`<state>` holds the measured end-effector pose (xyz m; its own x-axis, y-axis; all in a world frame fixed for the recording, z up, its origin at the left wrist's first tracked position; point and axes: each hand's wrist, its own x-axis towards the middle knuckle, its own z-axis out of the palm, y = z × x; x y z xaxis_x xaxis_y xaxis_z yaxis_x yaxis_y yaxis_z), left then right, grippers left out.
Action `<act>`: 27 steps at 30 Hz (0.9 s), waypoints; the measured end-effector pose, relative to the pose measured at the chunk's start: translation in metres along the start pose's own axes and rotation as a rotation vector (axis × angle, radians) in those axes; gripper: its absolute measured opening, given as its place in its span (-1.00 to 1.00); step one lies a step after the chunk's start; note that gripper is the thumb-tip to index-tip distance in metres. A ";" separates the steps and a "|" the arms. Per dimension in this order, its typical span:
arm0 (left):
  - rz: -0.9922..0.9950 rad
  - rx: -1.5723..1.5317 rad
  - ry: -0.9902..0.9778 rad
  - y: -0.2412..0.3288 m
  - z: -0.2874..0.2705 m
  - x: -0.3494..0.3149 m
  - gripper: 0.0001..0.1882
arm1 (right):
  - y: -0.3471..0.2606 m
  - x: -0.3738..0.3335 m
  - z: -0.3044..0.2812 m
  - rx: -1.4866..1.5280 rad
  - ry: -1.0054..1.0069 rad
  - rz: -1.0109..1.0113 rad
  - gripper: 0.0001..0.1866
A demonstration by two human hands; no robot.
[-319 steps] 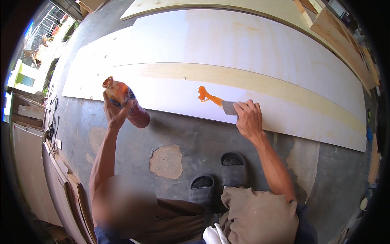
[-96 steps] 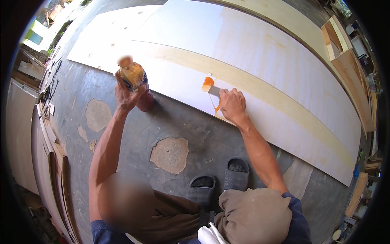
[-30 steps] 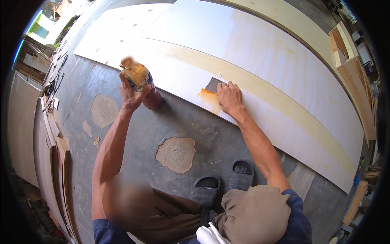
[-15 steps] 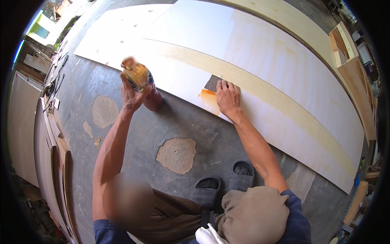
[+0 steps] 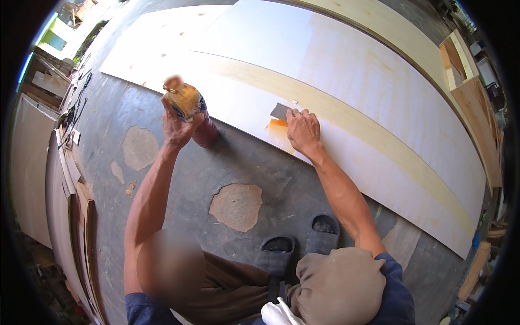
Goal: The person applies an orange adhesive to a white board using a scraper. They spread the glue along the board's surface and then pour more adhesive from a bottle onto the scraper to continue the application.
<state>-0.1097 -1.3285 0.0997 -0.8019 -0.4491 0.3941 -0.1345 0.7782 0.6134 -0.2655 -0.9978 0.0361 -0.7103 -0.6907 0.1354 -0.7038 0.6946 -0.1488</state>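
My left hand [image 5: 177,128] is wrapped round a plastic bottle [image 5: 187,102] with an amber upper part and dark reddish contents lower down, held above the floor beside the board's near edge. My right hand [image 5: 304,130] pinches a flat grey rectangular spreader [image 5: 280,111] over a long pale wooden board [image 5: 374,162]. Just below the spreader, a wet orange patch [image 5: 278,123] lies on the board near its edge. The exact kind of the grey piece is hard to make out.
More pale panels [image 5: 357,65] lie beyond, with an open wooden frame [image 5: 457,62] at far right. Stacked boards [image 5: 65,216] lean at left near dark cables [image 5: 73,111]. My sandalled feet [image 5: 298,244] rest on the grey concrete floor [image 5: 179,189], which has rough patches.
My right hand has shifted slightly left, and the grey spreader has tilted, showing a lighter, narrower face. My left hand and the bottle are almost still.
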 end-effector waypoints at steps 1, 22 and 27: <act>0.010 0.001 0.004 0.001 0.000 0.001 0.08 | 0.004 0.002 0.001 0.012 0.061 -0.001 -0.75; 0.043 0.017 0.014 -0.003 -0.001 0.002 0.04 | -0.036 -0.052 -0.045 0.384 -0.127 -0.153 -0.82; -0.031 -0.033 -0.013 -0.003 0.007 0.003 0.15 | 0.015 -0.076 -0.013 -0.049 0.083 -0.104 -0.54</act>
<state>-0.1160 -1.3288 0.0941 -0.8053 -0.4666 0.3658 -0.1400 0.7492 0.6474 -0.2223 -0.9323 0.0364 -0.6303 -0.7420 0.2285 -0.7719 0.6305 -0.0819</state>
